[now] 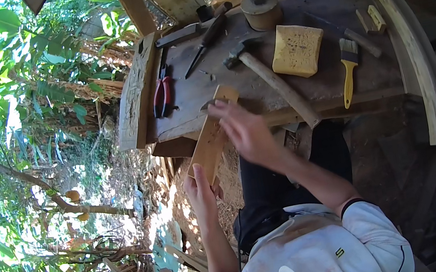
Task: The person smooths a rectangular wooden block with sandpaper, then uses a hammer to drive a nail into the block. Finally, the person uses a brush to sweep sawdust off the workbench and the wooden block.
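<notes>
My left hand (pixel 201 192) grips the lower end of a flat, light-brown wooden board (pixel 209 144), its thumb lying on the upper face. The board slants up and away, and its far end lies over the front edge of the wooden workbench (pixel 183 117). Over that far end is my right hand (pixel 249 133), fingers bent down onto the wood. A small dark, thin piece (pixel 205 105) shows at its fingertips; its kind cannot be made out. Just right of this hand lies a hammer (pixel 277 82), its wooden handle jutting past the bench's front edge.
On the bench lie red-handled pliers (pixel 162 92), a dark-handled pointed tool (pixel 206 43), a yellow block (pixel 298 50), a yellow-handled paintbrush (pixel 350 69) and a round lidded container (pixel 261 12). Long curved wooden strips (pixel 408 38) stand at the right. Green plants (pixel 16 84) fill the left.
</notes>
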Action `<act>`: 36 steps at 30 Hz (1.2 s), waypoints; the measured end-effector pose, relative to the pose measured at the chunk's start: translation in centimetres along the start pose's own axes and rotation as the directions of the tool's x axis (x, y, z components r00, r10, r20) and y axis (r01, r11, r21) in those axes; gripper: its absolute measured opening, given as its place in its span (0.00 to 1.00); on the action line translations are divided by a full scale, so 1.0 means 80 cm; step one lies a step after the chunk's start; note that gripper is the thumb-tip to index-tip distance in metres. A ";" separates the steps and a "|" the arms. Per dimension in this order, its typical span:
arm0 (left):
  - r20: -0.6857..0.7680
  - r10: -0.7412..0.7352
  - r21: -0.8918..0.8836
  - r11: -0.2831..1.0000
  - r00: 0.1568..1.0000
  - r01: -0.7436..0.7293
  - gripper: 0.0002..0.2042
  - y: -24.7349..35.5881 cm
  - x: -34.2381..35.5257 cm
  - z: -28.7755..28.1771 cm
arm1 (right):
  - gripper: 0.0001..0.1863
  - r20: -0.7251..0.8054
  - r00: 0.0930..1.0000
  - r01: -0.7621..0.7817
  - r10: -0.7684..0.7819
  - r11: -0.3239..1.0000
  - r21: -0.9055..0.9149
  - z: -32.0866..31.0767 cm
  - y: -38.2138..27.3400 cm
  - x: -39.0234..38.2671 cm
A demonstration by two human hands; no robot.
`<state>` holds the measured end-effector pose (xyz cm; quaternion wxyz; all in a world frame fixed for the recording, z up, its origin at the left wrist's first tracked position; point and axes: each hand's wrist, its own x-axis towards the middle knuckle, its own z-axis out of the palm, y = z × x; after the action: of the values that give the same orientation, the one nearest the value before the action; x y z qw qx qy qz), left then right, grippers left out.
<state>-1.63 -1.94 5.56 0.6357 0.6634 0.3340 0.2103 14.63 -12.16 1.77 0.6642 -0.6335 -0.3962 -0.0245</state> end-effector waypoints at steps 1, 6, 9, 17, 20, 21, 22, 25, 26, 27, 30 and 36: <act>-0.062 -0.004 -0.011 1.000 0.998 0.003 0.23 -0.001 -0.001 0.004 | 0.20 0.061 0.994 0.092 -0.088 0.994 -0.059 0.013 -0.014 -0.011; 0.017 -0.050 0.006 0.999 0.999 0.050 0.23 -0.008 0.003 -0.004 | 0.21 0.092 0.977 0.207 -0.195 0.967 -0.147 0.003 0.007 -0.005; -0.019 -0.048 -0.017 0.999 0.999 0.048 0.23 -0.017 0.002 0.001 | 0.20 -0.010 0.990 0.132 -0.143 0.940 -0.313 0.011 0.005 -0.007; -0.016 -0.028 0.011 1.000 0.999 0.028 0.26 -0.024 0.007 -0.001 | 0.17 -0.066 0.996 0.033 -0.060 0.932 -0.361 0.002 0.027 0.013; -0.080 -0.075 -0.055 0.996 0.994 0.071 0.24 -0.017 0.008 -0.002 | 0.17 0.081 0.949 0.316 -0.306 0.905 -0.284 0.022 -0.012 -0.020; -0.066 -0.079 -0.051 0.996 0.995 0.076 0.24 -0.015 0.008 -0.004 | 0.17 0.096 0.951 0.307 -0.293 0.930 -0.204 0.022 0.002 -0.017; -0.055 -0.077 -0.049 0.996 0.996 0.074 0.23 -0.012 0.007 -0.004 | 0.18 0.074 0.986 0.164 -0.151 0.955 -0.246 0.009 0.011 -0.003; -0.025 -0.059 -0.015 0.998 0.998 0.059 0.23 -0.021 0.002 -0.001 | 0.19 -0.155 0.988 -0.075 0.016 0.923 -0.378 -0.013 0.043 0.030; -0.028 -0.039 0.000 0.999 0.999 0.039 0.23 -0.021 0.005 -0.002 | 0.19 -0.105 0.991 0.036 -0.086 0.913 -0.407 0.000 0.038 0.026; -0.052 -0.053 -0.021 0.998 0.997 0.052 0.24 -0.020 0.006 -0.003 | 0.18 -0.052 0.981 0.146 -0.186 0.891 -0.430 0.016 0.026 0.010; -0.087 -0.087 -0.056 0.995 0.992 0.082 0.24 -0.013 0.005 -0.004 | 0.20 0.040 0.977 0.211 -0.212 0.905 -0.370 0.028 0.013 -0.003; -0.114 -0.118 -0.086 0.990 0.986 0.109 0.26 -0.026 0.011 -0.004 | 0.20 -0.010 1.000 0.009 -0.016 0.873 -0.488 0.028 0.006 -0.002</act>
<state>-1.57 -1.16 3.44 0.6515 0.6038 0.4000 0.2259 13.69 -10.20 1.01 0.4856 -0.7778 -0.3765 -0.1321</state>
